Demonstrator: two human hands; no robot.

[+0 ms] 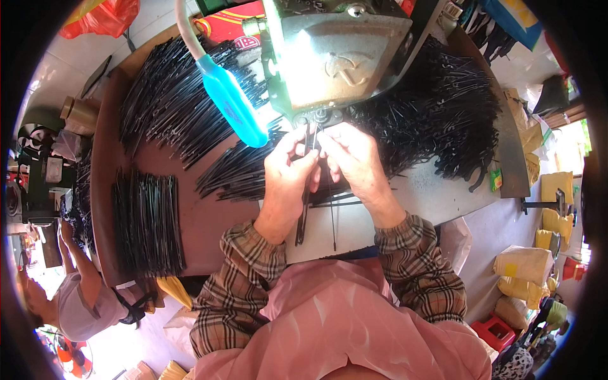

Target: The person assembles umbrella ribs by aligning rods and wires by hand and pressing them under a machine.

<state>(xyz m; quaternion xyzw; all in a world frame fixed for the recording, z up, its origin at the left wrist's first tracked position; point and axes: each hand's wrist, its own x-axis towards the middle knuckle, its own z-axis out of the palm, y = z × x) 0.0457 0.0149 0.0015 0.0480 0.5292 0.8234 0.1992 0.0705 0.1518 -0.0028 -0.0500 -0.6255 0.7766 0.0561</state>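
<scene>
Both hands are close together beneath the head of a bench machine (342,63), near its small metal working point (322,116). My left hand (288,171) is closed, thumb against fingers, on thin black strips (305,202) that hang down toward me. Beside it, my right hand (354,158) pinches another slender black strip (333,218), whose lower end dangles over the table. The strips' upper ends are partly hidden by my fingers and the machine.
Bundles of black strips (183,95) lie left of the machine, with a neat stack (149,221) nearer me. A tangled black heap (443,107) covers the right side. A blue lamp (231,101) hangs close to my left hand. Another person (82,297) sits at the far left.
</scene>
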